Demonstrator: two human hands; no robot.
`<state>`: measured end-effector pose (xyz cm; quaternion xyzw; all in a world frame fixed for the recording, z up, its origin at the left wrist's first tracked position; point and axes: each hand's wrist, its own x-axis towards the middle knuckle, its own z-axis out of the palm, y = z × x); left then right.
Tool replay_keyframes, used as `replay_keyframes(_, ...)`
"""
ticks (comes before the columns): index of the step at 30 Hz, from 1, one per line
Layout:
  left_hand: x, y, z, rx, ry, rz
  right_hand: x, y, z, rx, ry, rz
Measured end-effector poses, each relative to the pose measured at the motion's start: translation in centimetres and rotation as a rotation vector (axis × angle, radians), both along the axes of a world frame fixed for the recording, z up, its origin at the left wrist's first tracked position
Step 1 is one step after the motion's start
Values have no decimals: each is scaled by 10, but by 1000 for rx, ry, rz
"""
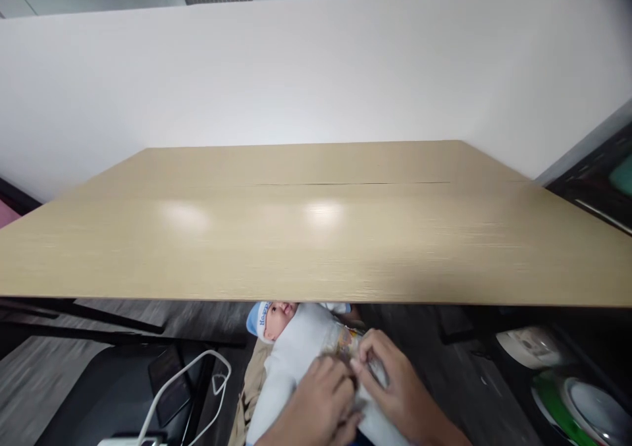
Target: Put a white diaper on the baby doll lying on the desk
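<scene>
1. Left hand [326, 387] and right hand [395, 379]: close together over the doll [302, 344], fingers curled; I cannot tell whether they grip anything.
2. Doll: lying face up, partly hidden by the surface [316, 242], cap [253, 319] leftward.
3. Farther left: phone [168, 388] on chair [93, 387], cable [230, 370] looping nearby.

Even, bright light covers the smooth white wall [306, 77]. Two pale glare spots lie on the glossy light-wood tabletop [316, 255]; below it is dimmer, where the bare left hand [322, 393] and bare right hand [394, 383] look slightly blurred.
</scene>
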<state>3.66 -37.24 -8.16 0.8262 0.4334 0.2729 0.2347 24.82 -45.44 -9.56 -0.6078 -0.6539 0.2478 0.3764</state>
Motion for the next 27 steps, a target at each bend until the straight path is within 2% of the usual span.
replay_keyframes(2,0,-13,0,-75,24,-268,11,13,-20,-66,61,-133)
replay_keyframes(4,0,-15,0,-177,52,-425,20,22,-39,-139,105,-135)
replay_keyframes(8,2,-1,-2,-341,19,-371,30,36,-63,-220,191,-21)
replay_keyframes(13,3,6,-1,-390,-47,-365,42,58,-77,-164,146,1)
replay_keyframes(18,2,2,4,-357,-5,-355,55,80,-91,-102,79,-132)
replay_keyframes(20,1,2,8,-346,22,-338,50,85,-89,-79,62,-151)
replay_keyframes(22,-5,3,15,-351,13,-331,37,84,-77,-57,65,-99)
replay_keyframes(25,-26,3,29,-425,-44,-438,9,72,-40,-62,72,185)
replay_keyframes(27,-45,1,41,-547,-36,-550,-2,59,-11,-98,8,374)
